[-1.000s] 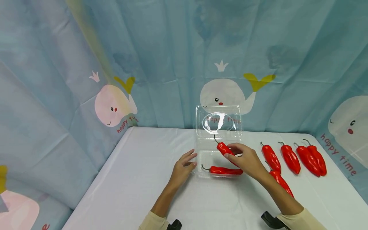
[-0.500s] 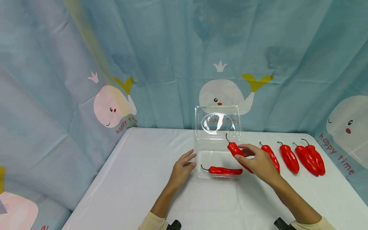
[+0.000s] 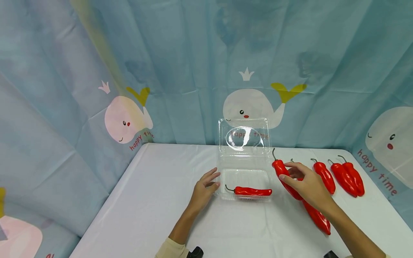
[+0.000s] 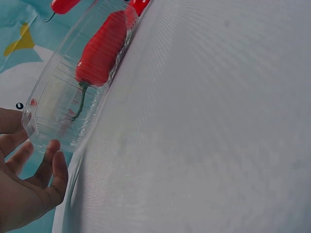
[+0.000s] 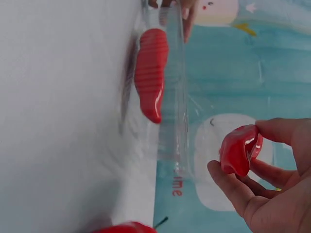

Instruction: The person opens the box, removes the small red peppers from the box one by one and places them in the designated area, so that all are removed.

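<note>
My right hand (image 3: 310, 186) pinches a red chili pepper (image 3: 280, 168) between thumb and fingers, its stem pointing up and away. The pepper is right of a clear plastic clamshell box (image 3: 245, 175), held above the table. Inside the box, along its near side, lies one red chili pepper (image 3: 253, 191) with its stem to the left. The box's lid (image 3: 244, 125) stands raised at the back. My left hand (image 3: 204, 190) is at the box's left end with fingers loosely bent; the left wrist view has its fingertips (image 4: 53, 145) close to the box wall, contact unclear.
Several more red chili peppers lie on the right of the white table: one (image 3: 317, 218) below my right hand, others (image 3: 324, 177) farther right. Another is mostly hidden behind that hand. A blue curtain (image 3: 187, 89) printed with whales hangs behind the table.
My right hand has moved right with its chili pepper, from over the box to beside it. The left hand and the pepper in the box have stayed put.
</note>
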The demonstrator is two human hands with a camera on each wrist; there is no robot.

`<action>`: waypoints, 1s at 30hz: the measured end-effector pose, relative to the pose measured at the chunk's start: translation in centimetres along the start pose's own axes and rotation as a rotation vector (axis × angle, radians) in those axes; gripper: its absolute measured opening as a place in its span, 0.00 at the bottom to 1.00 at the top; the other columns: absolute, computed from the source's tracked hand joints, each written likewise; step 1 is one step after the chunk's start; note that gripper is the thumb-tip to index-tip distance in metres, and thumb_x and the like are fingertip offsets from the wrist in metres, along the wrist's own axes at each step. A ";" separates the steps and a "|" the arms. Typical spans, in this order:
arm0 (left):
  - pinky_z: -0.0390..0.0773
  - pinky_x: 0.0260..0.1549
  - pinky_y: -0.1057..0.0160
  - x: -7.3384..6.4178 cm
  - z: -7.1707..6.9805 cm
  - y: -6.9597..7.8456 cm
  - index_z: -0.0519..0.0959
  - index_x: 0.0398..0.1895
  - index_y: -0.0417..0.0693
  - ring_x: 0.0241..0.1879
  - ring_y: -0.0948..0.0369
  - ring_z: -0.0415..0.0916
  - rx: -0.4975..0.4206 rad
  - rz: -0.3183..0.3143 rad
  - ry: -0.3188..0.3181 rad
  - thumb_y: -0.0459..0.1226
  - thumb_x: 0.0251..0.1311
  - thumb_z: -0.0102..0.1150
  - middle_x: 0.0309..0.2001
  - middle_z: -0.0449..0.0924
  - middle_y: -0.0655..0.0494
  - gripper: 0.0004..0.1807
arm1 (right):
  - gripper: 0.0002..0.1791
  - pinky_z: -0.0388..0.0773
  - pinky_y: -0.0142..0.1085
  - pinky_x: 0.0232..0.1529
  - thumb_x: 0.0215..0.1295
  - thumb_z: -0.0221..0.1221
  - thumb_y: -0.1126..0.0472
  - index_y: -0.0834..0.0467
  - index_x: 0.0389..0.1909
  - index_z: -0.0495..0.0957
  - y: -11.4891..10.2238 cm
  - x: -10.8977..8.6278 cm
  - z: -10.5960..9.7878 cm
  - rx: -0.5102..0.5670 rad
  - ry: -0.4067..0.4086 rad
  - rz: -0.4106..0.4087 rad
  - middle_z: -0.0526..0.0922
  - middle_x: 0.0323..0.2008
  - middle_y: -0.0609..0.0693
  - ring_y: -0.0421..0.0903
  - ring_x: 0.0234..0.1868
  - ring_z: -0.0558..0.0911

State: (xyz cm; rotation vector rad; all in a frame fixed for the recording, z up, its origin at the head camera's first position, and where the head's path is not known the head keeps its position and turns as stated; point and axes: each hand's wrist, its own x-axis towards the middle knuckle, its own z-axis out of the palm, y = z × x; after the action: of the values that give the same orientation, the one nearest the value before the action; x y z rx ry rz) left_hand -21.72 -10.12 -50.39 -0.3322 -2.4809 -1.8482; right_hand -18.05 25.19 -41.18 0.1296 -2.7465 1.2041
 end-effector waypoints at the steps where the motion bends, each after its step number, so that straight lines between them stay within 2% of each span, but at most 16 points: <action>1: 0.82 0.50 0.69 0.0 0.0 0.0 0.79 0.70 0.42 0.60 0.50 0.83 0.001 0.006 0.002 0.37 0.75 0.61 0.79 0.68 0.56 0.23 | 0.37 0.90 0.45 0.38 0.69 0.70 0.47 0.60 0.72 0.73 0.2 -0.1 -0.2 -0.005 0.004 0.000 0.83 0.57 0.66 0.64 0.55 0.83; 6: 0.83 0.50 0.68 0.1 0.1 0.0 0.79 0.70 0.42 0.59 0.49 0.83 0.000 0.010 0.005 0.37 0.75 0.61 0.79 0.68 0.55 0.23 | 0.38 0.90 0.45 0.39 0.71 0.68 0.44 0.60 0.74 0.72 0.9 -0.8 -1.3 -0.021 0.013 0.034 0.82 0.59 0.68 0.65 0.57 0.82; 14: 0.81 0.51 0.71 0.1 0.1 0.3 0.79 0.71 0.44 0.61 0.52 0.82 -0.022 -0.027 -0.004 0.37 0.75 0.60 0.79 0.67 0.61 0.24 | 0.41 0.90 0.54 0.43 0.72 0.66 0.45 0.64 0.76 0.67 2.5 -1.8 -2.6 -0.027 0.010 0.117 0.77 0.63 0.73 0.72 0.60 0.78; 23: 0.83 0.53 0.67 0.1 0.1 0.2 0.79 0.71 0.43 0.61 0.50 0.81 -0.009 -0.015 0.002 0.37 0.75 0.60 0.79 0.67 0.58 0.23 | 0.42 0.89 0.56 0.41 0.74 0.64 0.44 0.65 0.77 0.65 4.6 -2.8 -3.8 -0.033 0.029 0.183 0.74 0.64 0.76 0.75 0.61 0.76; 30: 0.84 0.53 0.64 0.1 0.1 0.2 0.79 0.70 0.41 0.60 0.49 0.82 0.000 0.000 0.009 0.36 0.75 0.60 0.79 0.68 0.54 0.23 | 0.45 0.89 0.56 0.44 0.73 0.63 0.39 0.66 0.78 0.63 6.4 -3.7 -4.4 -0.040 0.024 0.256 0.70 0.68 0.77 0.77 0.64 0.73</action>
State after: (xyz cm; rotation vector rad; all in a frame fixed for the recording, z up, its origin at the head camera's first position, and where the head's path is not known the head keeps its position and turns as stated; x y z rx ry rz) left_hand -21.75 -9.94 -50.23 -0.3232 -2.4753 -1.8455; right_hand -14.88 32.84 -43.46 -0.2465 -2.8295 1.1960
